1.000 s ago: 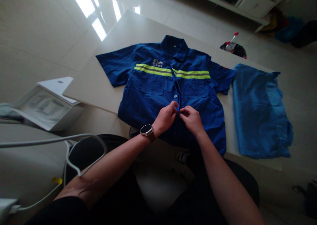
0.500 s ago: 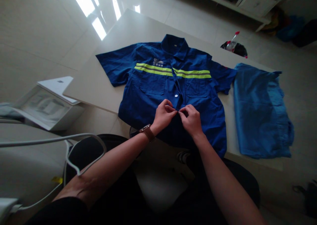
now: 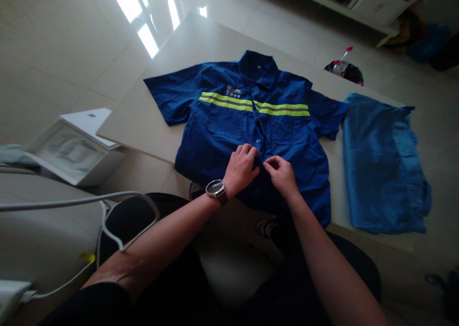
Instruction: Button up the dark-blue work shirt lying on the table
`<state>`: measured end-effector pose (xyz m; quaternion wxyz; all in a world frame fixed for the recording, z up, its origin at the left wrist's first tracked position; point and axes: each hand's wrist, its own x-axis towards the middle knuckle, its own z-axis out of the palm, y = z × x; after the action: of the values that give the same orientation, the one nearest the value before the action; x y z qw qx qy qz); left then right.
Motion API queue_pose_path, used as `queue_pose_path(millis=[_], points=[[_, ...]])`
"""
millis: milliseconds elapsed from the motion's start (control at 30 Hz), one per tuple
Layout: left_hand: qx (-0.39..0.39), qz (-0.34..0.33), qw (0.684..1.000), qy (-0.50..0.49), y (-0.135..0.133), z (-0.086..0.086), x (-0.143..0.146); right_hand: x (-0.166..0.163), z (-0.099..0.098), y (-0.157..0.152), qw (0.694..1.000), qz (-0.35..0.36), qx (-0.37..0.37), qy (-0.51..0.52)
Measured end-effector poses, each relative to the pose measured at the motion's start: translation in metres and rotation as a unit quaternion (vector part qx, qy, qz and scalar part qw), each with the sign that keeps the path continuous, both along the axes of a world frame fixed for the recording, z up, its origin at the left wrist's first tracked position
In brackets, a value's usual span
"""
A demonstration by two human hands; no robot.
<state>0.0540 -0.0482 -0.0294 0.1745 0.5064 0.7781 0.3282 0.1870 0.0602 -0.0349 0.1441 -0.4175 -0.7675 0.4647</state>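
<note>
here, seen from above, a dark blue short-sleeved shirt (image 3: 229, 137) lay front up across a pale bench (image 3: 211, 37), its collar (image 3: 267, 75) pointing away from the person and its lower part hanging over the near edge. a yellow-green band with a grey line (image 3: 229, 102) ran across the chest, above two pockets, and white lettering showed over the band on the left of the view. the person's two bare hands met at the middle of the shirt front, just below a pale button (image 3: 258, 141). the right hand (image 3: 281, 175) had its grip pressed together, thumb and forefinger pinching the edge of the shirt. the left hand (image 3: 242, 170), back upward, was bent over the cloth just beside it; whether its grip was closed on the fabric could not be told. a round-faced watch (image 3: 215, 187) sat on the left wrist. to the right of the shirt, close by its sleeve, a lighter blue folded cloth (image 3: 380, 168) lay on the bench. a white box (image 3: 71, 154) stood off to the left, and a grey cable (image 3: 131, 192) looped above the left forearm.
</note>
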Motion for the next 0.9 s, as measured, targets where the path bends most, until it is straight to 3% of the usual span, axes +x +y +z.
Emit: queue_pose_path(millis=[167, 367, 467, 633, 900], points=[[-0.092, -0.086, 0.990, 0.059, -0.012, -0.005, -0.001, 0.006, -0.007, 0.009, 0.992, 0.039, 0.031, -0.119], [-0.131, -0.131, 0.979, 0.080, -0.023, -0.008, -0.001, 0.005, 0.004, 0.006, 0.966, 0.067, 0.216, -0.125], [-0.139, -0.151, 0.975, 0.085, -0.028, -0.005, 0.002, -0.004, 0.008, 0.000, 0.953, 0.081, 0.272, -0.109], [-0.134, -0.190, 0.970, 0.077, -0.036, -0.006, 0.010, -0.017, -0.006, -0.007, 0.957, 0.033, 0.265, -0.114], [-0.100, -0.162, 0.976, 0.105, -0.032, 0.007, 0.009, -0.015, -0.013, 0.001, 0.971, -0.010, 0.222, -0.085]])
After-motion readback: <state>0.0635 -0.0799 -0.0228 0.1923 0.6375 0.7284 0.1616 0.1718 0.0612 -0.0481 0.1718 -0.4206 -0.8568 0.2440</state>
